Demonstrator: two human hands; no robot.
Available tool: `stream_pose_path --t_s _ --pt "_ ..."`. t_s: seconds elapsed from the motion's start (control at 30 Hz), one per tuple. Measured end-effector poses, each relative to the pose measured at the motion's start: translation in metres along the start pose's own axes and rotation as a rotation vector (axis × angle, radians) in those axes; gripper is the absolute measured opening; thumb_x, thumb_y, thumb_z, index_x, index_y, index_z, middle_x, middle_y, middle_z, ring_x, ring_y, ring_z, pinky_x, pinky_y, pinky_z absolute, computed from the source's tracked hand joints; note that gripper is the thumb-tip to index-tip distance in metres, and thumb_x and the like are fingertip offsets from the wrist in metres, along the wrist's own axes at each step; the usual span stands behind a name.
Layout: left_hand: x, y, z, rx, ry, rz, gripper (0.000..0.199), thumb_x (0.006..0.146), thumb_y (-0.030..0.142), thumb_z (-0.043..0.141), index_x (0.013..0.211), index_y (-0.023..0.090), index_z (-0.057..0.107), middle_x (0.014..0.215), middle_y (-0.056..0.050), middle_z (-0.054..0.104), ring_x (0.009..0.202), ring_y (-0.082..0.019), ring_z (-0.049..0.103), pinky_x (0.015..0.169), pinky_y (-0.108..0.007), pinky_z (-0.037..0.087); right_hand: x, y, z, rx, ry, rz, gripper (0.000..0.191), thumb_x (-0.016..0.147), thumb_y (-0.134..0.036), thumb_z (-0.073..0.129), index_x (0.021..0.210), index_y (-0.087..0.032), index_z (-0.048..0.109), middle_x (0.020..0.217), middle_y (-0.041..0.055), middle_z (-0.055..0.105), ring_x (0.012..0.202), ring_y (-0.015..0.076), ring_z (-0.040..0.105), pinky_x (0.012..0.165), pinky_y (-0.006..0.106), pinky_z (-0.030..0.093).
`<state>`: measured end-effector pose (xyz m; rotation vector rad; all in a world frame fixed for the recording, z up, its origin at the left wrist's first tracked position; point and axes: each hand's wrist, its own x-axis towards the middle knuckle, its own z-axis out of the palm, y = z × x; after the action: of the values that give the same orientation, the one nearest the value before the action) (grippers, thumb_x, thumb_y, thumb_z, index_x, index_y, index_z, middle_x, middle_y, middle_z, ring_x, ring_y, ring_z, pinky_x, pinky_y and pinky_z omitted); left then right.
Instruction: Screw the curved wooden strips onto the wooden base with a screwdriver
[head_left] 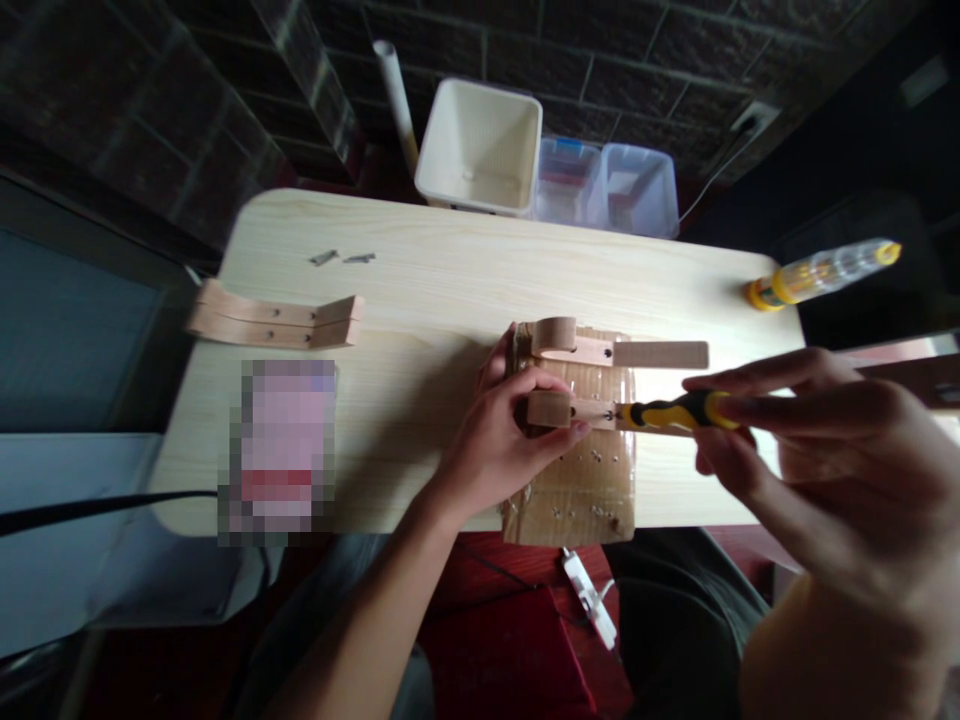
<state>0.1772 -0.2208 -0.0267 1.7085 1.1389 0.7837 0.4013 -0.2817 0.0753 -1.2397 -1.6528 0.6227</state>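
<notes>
Left hand: here it is, the left hand (491, 435), thumb and forefinger pinching the curled end of the nearer wooden strip (551, 408) against the block.
Right hand: fingers closed around the handle; the right hand (817, 430) holds a yellow-and-black screwdriver (679, 411), its end right by the nearer strip's holes, contact too small to tell.
Block: the taped cardboard block (574, 490) sits right of centre, reaching the near edge of the worktop (420, 270), with the farther wooden strip (660, 354) lying across its far end.
Left side: bent wooden strips (277, 322) lie together by the left edge; small metal pieces (324, 258) sit towards the far left corner.
Far right corner: a clear, yellow-ended tube (825, 275).
Beyond the far edge: a cream bin (480, 150) beside clear plastic tubs (637, 190).
</notes>
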Motion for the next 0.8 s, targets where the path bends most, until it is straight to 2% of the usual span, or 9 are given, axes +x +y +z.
stream_pose_path --t_s 0.17,0.27,0.33,0.47,0.57,0.7,0.8 --pt "0.0006 -0.0001 -0.0003 0.000 -0.010 -0.006 0.024 0.086 0.037 0.089 0.104 0.030 0.074 0.124 -0.007 0.067 0.145 -0.034 0.051 0.123 -0.055 0.046 -0.0018 -0.0001 0.0008 0.015 -0.036 0.000 0.042 0.083 -0.001 0.079 0.115 -0.027 0.077 0.117 0.0098 0.076 0.107 0.0315 0.074 0.072 0.049 0.065" --pt "0.0002 0.0000 -0.0001 0.000 -0.001 -0.010 0.025 0.085 0.037 0.089 0.103 0.030 0.074 0.122 -0.007 0.067 0.140 -0.033 0.055 0.123 -0.055 0.046 -0.0029 -0.0020 0.0022 0.013 -0.014 0.006 0.044 0.083 0.002 0.076 0.118 -0.026 0.077 0.122 0.0098 0.076 0.105 0.0307 0.075 0.070 0.048 0.066" --pt "-0.0001 -0.0003 0.0001 0.000 0.002 -0.007 0.024 0.085 0.038 0.089 0.103 0.030 0.074 0.121 -0.007 0.068 0.136 -0.033 0.058 0.122 -0.055 0.047 -0.0027 -0.0022 0.0025 0.024 -0.007 0.002 0.048 0.083 0.004 0.075 0.119 -0.027 0.077 0.118 0.0081 0.077 0.103 0.0289 0.075 0.069 0.046 0.065" --pt "0.0000 -0.0007 0.0004 0.000 0.008 0.004 0.024 0.086 0.038 0.089 0.103 0.030 0.074 0.121 -0.007 0.068 0.142 -0.033 0.053 0.123 -0.055 0.046 -0.0011 -0.0003 0.0026 0.024 -0.003 0.015 0.046 0.083 0.003 0.076 0.117 -0.028 0.077 0.115 0.0074 0.075 0.099 0.0260 0.073 0.059 0.040 0.060" --pt "0.0004 -0.0004 0.0001 -0.003 0.000 0.004 0.024 0.086 0.036 0.089 0.103 0.030 0.074 0.123 -0.007 0.068 0.143 -0.032 0.052 0.125 -0.056 0.044 -0.0003 0.0010 0.0032 0.028 0.001 0.023 0.043 0.084 0.000 0.077 0.116 -0.028 0.077 0.111 0.0077 0.075 0.101 0.0274 0.073 0.057 0.040 0.060" --pt "-0.0001 -0.0004 0.0001 -0.010 0.008 -0.004 0.025 0.085 0.037 0.090 0.103 0.029 0.074 0.123 -0.007 0.066 0.137 -0.032 0.056 0.123 -0.056 0.046 -0.0003 0.0015 0.0042 0.066 -0.019 0.006 0.045 0.083 0.002 0.076 0.116 -0.028 0.077 0.113 0.0086 0.076 0.109 0.0320 0.074 0.065 0.046 0.065" --pt "-0.0007 -0.0011 0.0003 -0.002 0.009 -0.002 0.025 0.086 0.036 0.089 0.104 0.030 0.074 0.123 -0.007 0.066 0.129 -0.031 0.060 0.122 -0.055 0.048 -0.0008 0.0023 0.0038 0.066 -0.022 -0.008 0.046 0.083 0.003 0.075 0.118 -0.028 0.076 0.116 0.0090 0.077 0.107 0.0313 0.074 0.064 0.046 0.065"
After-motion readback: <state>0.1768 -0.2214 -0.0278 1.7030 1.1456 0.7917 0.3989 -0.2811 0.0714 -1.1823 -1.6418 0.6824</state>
